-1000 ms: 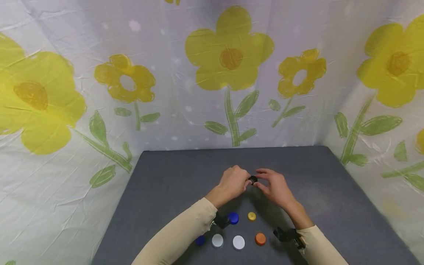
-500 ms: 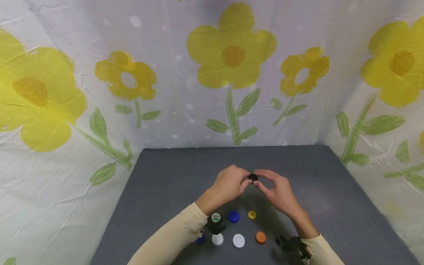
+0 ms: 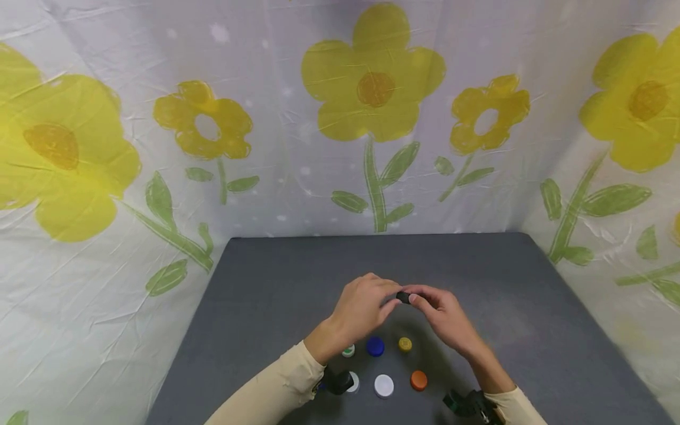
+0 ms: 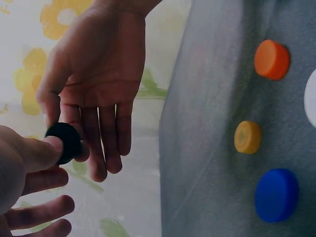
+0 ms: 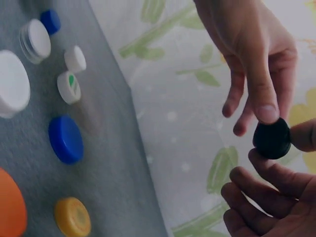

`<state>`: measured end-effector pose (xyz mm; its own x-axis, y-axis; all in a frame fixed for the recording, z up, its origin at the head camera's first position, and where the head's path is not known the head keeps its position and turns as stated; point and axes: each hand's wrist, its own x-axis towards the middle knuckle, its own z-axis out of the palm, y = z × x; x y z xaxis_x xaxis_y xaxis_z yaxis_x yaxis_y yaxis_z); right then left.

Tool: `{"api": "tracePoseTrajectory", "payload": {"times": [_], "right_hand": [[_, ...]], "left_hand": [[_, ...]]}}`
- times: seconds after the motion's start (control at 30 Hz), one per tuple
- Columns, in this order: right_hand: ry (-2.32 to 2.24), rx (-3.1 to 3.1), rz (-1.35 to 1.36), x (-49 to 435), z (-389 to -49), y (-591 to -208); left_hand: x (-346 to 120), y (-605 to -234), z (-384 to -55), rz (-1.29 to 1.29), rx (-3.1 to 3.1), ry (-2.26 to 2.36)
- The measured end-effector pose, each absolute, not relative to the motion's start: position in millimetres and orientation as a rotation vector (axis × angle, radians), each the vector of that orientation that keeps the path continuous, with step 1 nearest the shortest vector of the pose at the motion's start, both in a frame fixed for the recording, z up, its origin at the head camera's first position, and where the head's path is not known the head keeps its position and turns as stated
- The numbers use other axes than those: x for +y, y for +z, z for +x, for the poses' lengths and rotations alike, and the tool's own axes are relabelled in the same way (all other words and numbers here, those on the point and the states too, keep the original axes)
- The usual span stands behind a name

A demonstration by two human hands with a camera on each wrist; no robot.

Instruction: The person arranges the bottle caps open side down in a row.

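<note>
A small round black cap (image 3: pixel 404 297) is up off the table between both hands. My left hand (image 3: pixel 358 306) pinches it by the left edge; in the right wrist view the left thumb presses on the flat face of the black cap (image 5: pixel 272 140). From the other side my right hand (image 3: pixel 446 316) holds the cap between thumb and forefinger. The remaining fingers of both hands are loosely extended in the left wrist view, around the black cap (image 4: pixel 71 143). Below the hands, a blue cap (image 3: pixel 375 346) and a yellow cap (image 3: pixel 405 345) lie on the table.
The grey table (image 3: pixel 276 277) also bears an orange cap (image 3: pixel 418 381), a white cap (image 3: pixel 384 386) and, partly behind the left wrist camera, another white cap (image 3: pixel 354 382). A green-marked white cap (image 5: pixel 69 88) and a small blue cap (image 5: pixel 50 21) lie nearby. Flowered cloth (image 3: pixel 297 195) surrounds the table.
The black cap has been turned from showing its round face to showing its side in the head view. Both hands have come slightly lower and nearer; the left forearm has shifted left.
</note>
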<state>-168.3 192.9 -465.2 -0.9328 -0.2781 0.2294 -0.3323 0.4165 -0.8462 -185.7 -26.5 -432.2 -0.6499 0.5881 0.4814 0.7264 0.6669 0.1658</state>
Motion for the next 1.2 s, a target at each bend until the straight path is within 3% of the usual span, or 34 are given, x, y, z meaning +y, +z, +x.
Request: {"api": "tracePoseTrajectory", "payload": {"times": [0.17,0.37,0.77,1.2], "right_hand": [[1.599,-2.549,0.565,190,-167,-470],[1.288,-2.454,0.559,188,-164,-469],[1.043,-2.172,0.851,189,-165,-478],[0.997,-2.29,0.64,209,-155,-480]], "left_hand": [[-30,-440,-185,-0.977,-2.51,-0.665],[-33,-441,-187,-0.837,-2.62,-1.037],[-36,-445,-195,-0.773,-2.749,-1.577],[-9,-443,-191,-0.988,-2.777,-1.196]]}}
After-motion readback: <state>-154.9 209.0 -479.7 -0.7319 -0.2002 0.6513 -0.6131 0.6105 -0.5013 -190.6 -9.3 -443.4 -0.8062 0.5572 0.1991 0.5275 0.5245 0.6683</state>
